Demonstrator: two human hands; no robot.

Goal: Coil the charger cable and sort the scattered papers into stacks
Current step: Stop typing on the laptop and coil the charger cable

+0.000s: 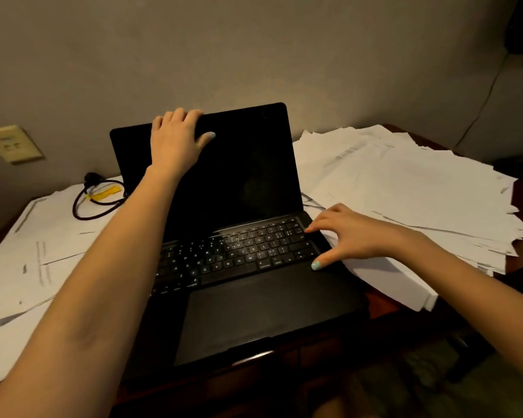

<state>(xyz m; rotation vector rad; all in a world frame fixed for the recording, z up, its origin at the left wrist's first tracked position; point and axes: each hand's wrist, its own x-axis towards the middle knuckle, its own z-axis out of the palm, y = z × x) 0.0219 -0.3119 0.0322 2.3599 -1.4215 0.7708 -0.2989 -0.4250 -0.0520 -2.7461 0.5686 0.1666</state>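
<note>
A black laptop (254, 297) stands open in the middle of the desk, its screen dark and its keys lit. My left hand (175, 137) grips the top edge of the laptop's lid, fingers over the back and thumb on the screen. My right hand (344, 236) rests with spread fingers on the right end of the keyboard deck, thumb by the keys. A black charger cable (86, 203) lies looped on the papers at the back left, with a yellow tag on it. White papers lie scattered to the left (43, 251) and piled loosely to the right (405, 191).
A wall runs close behind the desk, with a beige socket plate (12, 143) at the left. A thin dark wire (480, 113) hangs down the wall at the right. The dark wooden desk edge (381, 306) shows in front of the right paper pile.
</note>
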